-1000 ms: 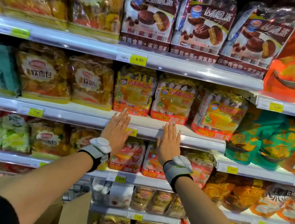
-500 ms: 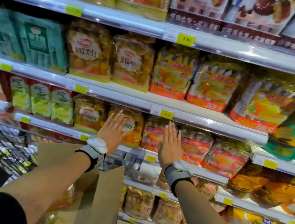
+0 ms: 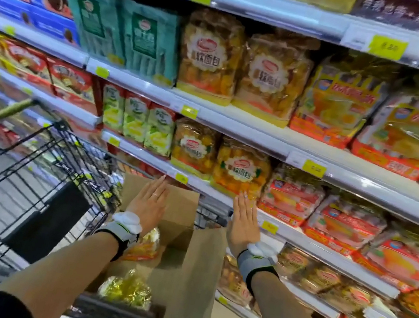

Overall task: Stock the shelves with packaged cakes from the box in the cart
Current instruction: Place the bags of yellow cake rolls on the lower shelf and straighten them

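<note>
At the far left a black wire cart (image 3: pixel 38 184) with a yellow-green handle is standing in the aisle, its basket running toward the shelves. Inside its near end an open cardboard box (image 3: pixel 182 274) is sitting with its flaps standing up, and packaged cakes (image 3: pixel 128 289) in shiny yellow wrappers are lying in the bottom of it, with another orange and yellow pack just under the left wrist. The left hand (image 3: pixel 148 204) is hovering above the box, palm down, fingers straight and held close together, gripping nothing; a ring is showing on one finger and a grey and white wristband (image 3: pixel 121 230) is wrapping the wrist. A little further right the right hand (image 3: pixel 243 222) is reaching out flat in the same way, fingers straight and together, empty, with its fingertips lying at the edge of the shelf rail (image 3: pixel 287 235) just below a bag of golden soft bread (image 3: pixel 241 168); whether they are touching the rail cannot be told. To the right of that bag, red and pink cake packs (image 3: pixel 292 198) are lining the same shelf, and on the shelf above, yellow and orange cake packs (image 3: pixel 335 102) are standing beside more bread bags. Yellow price tags (image 3: pixel 313 168) are dotting the rails, their print blurred.
</note>
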A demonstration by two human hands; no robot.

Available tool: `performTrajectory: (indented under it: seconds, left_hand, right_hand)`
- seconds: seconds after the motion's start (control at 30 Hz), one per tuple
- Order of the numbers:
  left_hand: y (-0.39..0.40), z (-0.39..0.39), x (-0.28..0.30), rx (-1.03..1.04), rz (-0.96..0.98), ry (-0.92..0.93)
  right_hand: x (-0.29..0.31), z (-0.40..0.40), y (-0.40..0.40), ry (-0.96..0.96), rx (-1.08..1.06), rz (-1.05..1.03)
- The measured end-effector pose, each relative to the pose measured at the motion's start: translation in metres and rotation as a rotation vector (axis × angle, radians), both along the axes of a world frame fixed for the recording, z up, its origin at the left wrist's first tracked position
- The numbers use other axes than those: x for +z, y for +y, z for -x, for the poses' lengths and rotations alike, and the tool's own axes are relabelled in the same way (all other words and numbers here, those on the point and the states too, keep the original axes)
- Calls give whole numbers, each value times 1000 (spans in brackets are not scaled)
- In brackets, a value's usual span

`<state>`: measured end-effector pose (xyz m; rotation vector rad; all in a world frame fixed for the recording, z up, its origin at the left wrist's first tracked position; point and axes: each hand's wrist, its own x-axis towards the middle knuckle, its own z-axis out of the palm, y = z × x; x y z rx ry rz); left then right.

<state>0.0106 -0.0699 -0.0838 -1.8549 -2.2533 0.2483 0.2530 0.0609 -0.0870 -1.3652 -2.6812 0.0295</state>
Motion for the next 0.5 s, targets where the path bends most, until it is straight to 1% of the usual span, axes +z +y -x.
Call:
performTrajectory:
  seconds: [0.1,0.17,0.2,0.27,0.4,0.43,0.5]
  left_hand:
    - [-21,16,-8,32,107,8]
    - [-33,28,-15,109,213,-57]
    - [-39,36,-24,109,230,-78]
    - [-49,56,-51,148,225,-150]
    - [-63,66,-47,248,201,-254]
    - [-66,72,-51,268,187,-294]
    - [-67,84,-64,296,219,-374]
  right_hand:
    - [-7,19,-4,-25,63,84]
    - [-12,32,-8,-60,90,126]
    - [-16,38,-9,-73,99,141]
    - [-23,50,-15,-93,106,179]
    - [-38,74,-27,-89,103,258]
    - [-44,80,-28,-96,114,267]
    - [-55,90,-32,-107,128,301]
